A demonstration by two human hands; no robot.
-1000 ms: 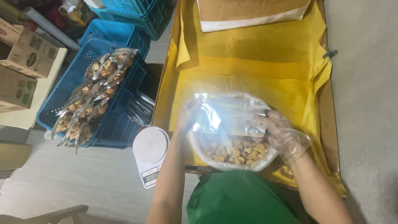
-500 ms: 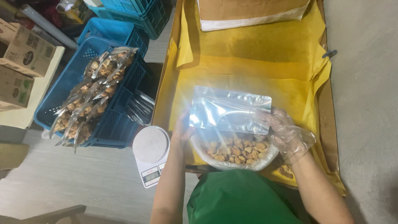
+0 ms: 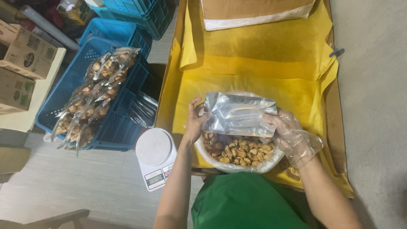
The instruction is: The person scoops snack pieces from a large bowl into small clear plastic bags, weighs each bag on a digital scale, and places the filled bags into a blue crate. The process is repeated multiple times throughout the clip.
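Observation:
My left hand, bare, grips the left edge of a silvery plastic pouch. On the pouch's right edge rests my right hand, covered by a clear plastic glove. The pouch hangs flat over a white bowl filled with brown dried snack pieces. The bowl sits on a yellow cloth spread across the work surface in front of me.
A small white kitchen scale stands on the floor left of the bowl. A blue crate holds several filled clear bags. Cardboard boxes sit far left, and a large carton lies at the cloth's far end.
The pouch has been straightened and lifted slightly above the bowl. Both hands have shifted to its side edges, exposing more of the snacks below.

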